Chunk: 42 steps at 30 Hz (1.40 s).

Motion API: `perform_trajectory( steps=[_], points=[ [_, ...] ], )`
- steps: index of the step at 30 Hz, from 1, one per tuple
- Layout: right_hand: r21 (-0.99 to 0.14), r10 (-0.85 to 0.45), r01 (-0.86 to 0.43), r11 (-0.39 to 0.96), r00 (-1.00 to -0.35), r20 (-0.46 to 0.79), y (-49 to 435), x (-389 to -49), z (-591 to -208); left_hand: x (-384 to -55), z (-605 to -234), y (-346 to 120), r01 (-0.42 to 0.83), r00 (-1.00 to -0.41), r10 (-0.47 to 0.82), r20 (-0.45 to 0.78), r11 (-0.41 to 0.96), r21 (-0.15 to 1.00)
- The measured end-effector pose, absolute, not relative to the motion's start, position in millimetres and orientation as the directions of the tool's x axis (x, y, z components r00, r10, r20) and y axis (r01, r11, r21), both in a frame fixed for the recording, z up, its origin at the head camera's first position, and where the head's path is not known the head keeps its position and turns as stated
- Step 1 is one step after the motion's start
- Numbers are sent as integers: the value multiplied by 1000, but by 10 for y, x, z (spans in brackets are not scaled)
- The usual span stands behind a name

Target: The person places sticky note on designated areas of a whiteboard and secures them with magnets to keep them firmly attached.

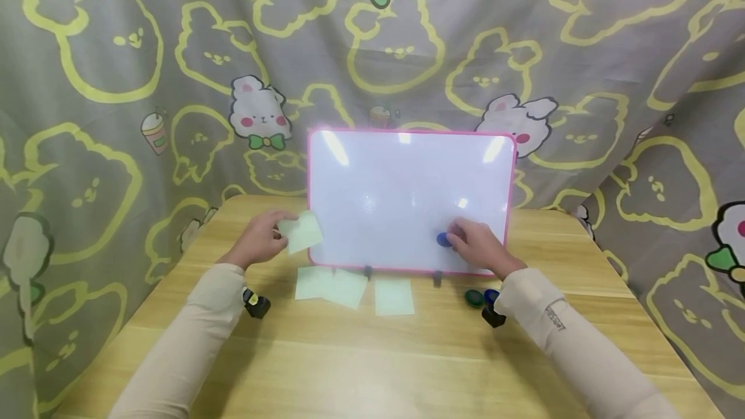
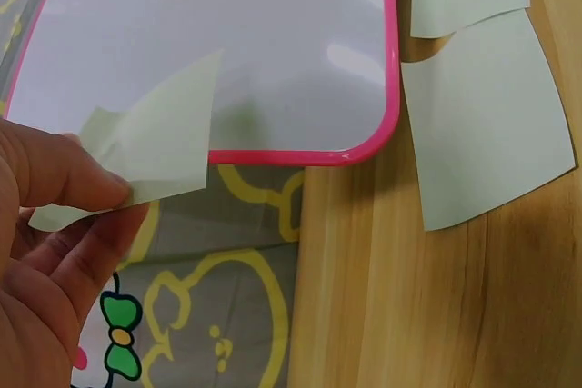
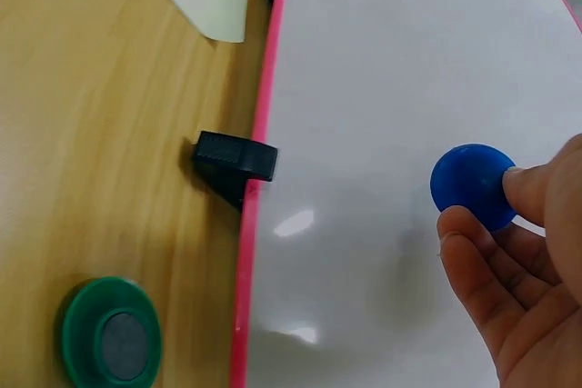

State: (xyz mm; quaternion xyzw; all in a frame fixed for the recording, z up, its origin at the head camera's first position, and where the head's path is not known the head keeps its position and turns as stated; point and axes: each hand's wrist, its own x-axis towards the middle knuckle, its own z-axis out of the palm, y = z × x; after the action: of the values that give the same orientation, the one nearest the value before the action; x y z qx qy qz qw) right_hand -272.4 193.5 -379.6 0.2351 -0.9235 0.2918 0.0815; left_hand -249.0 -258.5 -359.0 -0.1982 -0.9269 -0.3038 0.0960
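A whiteboard (image 1: 401, 205) with a pink frame stands on the wooden table, leaning back toward the curtain. At its lower left edge my left hand (image 1: 262, 238) pinches a pale green paper sheet (image 2: 173, 134) between thumb and fingers; the sheet overlaps the board's corner. In front of the board's lower right part, my right hand (image 1: 477, 244) holds a round blue magnet (image 3: 471, 184) by its rim. Whether the magnet touches the board I cannot tell. More pale green sheets (image 1: 394, 297) lie on the table before the board, two of them overlapping.
A green magnet (image 3: 111, 333) lies on the table at the right, its dark disc facing up, beside another blue magnet (image 1: 491, 296). Black feet (image 3: 235, 156) hold the board's bottom edge. A patterned curtain (image 1: 401, 63) hangs behind and around the table (image 1: 361, 367).
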Motion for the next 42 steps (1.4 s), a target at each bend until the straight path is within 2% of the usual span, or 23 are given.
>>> perform_trajectory(
  steps=[5, 14, 24, 37, 42],
  points=[
    [-516, -360, -454, 727, -891, 277, 1880, -2763, -3710, -2523, -3556, -2586, 412, -909, 286, 302, 718, 561],
    [-529, -329, -422, 736, -906, 265, 1821, -2811, -3621, -2603, -3468, -2548, 389, -919, 274, 281, 740, 549],
    [-547, -291, -389, 741, -921, 260, 1809, -2861, -3596, -2728, -3454, -2470, 453, -887, 332, 320, 759, 468],
    [-554, -307, -408, 725, -913, 269, 1805, -2922, -3576, -2787, -3321, -2370, 375, -926, 284, 249, 767, 521],
    [-557, -299, -395, 730, -918, 259, 1764, -2949, -3524, -2822, -3308, -2337, 391, -918, 291, 269, 775, 496]
  ],
)
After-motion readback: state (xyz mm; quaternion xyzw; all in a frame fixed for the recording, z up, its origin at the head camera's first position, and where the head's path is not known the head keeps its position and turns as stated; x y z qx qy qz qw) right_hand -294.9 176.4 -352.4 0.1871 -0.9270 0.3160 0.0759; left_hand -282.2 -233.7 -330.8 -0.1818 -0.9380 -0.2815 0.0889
